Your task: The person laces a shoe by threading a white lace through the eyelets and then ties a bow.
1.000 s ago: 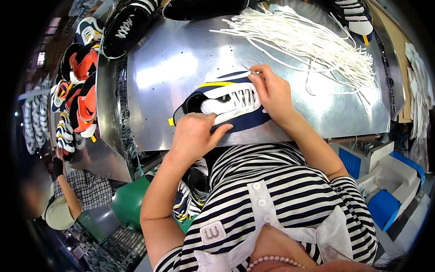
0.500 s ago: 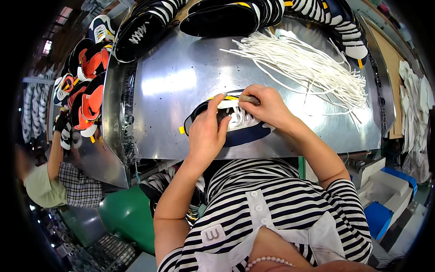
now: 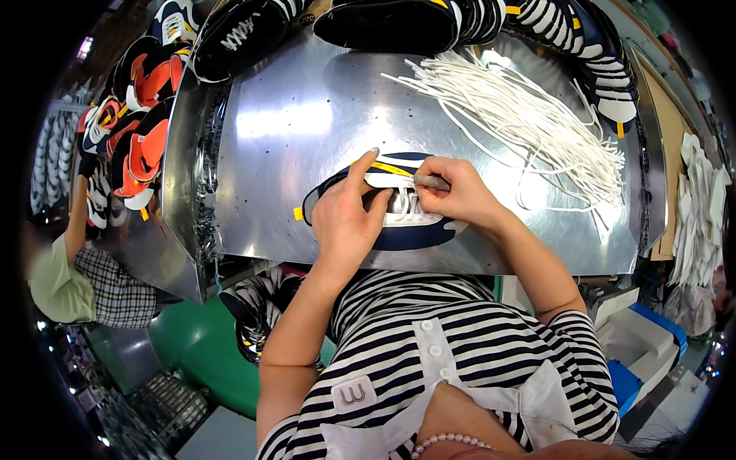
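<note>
A navy, white and yellow shoe upper (image 3: 418, 236) lies sideways on the metal table, its toe to the right and a yellow tab at its left end. My left hand (image 3: 345, 218) grips its collar and tongue side, index finger and thumb straddling the lacing opening. White laces (image 3: 406, 205) run through part of the eyelet rows. Pinched in my right hand (image 3: 460, 192) is a short grey-brown stick-like tool (image 3: 434, 182), its tip at the far eyelet strip. My right fingers partly cover the tool and the laces near the toe.
A loose bundle of white shoelaces (image 3: 529, 130) lies to the right on the metal table (image 3: 268, 176). Several dark shoe uppers (image 3: 383, 29) line the far edge. Orange-lined uppers (image 3: 146, 153) are stacked at the left, where a co-worker (image 3: 65, 276) reaches in.
My right hand has shifted slightly right and down with the tool, still at the far eyelet strip. The left hand keeps its hold. The whole view has moved a little.
</note>
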`<action>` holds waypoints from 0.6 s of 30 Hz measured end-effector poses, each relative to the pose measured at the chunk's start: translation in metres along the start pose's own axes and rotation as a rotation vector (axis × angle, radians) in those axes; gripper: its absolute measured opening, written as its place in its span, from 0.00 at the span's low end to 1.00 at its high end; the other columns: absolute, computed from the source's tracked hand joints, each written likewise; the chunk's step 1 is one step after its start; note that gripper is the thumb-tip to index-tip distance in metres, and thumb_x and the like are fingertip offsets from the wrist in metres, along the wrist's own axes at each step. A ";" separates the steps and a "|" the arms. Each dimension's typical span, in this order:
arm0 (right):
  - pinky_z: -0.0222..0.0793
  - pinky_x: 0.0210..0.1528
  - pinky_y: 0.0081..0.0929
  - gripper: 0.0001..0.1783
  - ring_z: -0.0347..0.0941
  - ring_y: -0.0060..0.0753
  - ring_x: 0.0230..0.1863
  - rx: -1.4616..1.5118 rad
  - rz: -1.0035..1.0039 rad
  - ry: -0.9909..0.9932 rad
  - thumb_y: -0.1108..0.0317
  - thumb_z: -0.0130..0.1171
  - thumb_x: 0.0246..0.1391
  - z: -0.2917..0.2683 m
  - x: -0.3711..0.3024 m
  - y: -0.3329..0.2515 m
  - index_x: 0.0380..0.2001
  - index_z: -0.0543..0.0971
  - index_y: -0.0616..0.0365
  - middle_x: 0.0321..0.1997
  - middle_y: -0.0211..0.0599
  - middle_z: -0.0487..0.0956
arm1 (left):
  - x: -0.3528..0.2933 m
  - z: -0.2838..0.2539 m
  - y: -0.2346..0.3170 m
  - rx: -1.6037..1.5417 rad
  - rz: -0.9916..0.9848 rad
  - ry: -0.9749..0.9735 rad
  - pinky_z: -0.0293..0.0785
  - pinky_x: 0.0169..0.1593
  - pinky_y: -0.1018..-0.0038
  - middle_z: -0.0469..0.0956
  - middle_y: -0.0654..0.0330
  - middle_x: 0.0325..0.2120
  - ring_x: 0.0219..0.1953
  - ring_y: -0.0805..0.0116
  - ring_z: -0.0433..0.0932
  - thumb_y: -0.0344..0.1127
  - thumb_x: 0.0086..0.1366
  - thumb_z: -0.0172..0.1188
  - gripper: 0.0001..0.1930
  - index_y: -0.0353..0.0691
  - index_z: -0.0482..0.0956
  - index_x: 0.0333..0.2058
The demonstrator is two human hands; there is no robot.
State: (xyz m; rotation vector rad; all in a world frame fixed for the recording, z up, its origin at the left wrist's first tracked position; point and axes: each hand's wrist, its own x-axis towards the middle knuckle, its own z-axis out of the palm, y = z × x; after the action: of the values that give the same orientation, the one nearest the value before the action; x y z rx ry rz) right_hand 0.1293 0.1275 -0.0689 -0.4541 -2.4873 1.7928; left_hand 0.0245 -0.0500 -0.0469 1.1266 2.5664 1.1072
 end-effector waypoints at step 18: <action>0.53 0.24 0.13 0.10 0.59 0.11 0.22 0.611 0.007 0.406 0.67 0.52 0.66 0.008 -0.018 0.009 0.44 0.73 0.61 0.27 0.23 0.71 | -0.054 -0.017 -0.031 -0.026 0.149 0.428 0.65 0.60 0.65 0.69 0.49 0.56 0.59 0.52 0.68 0.23 0.61 0.60 0.24 0.37 0.68 0.56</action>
State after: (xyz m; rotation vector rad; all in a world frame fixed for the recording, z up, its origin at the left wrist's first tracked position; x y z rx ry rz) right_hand 0.1468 0.1176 -0.0775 -0.6851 -1.5802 2.0746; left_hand 0.0381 -0.1108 -0.0640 1.2018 2.7977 1.5633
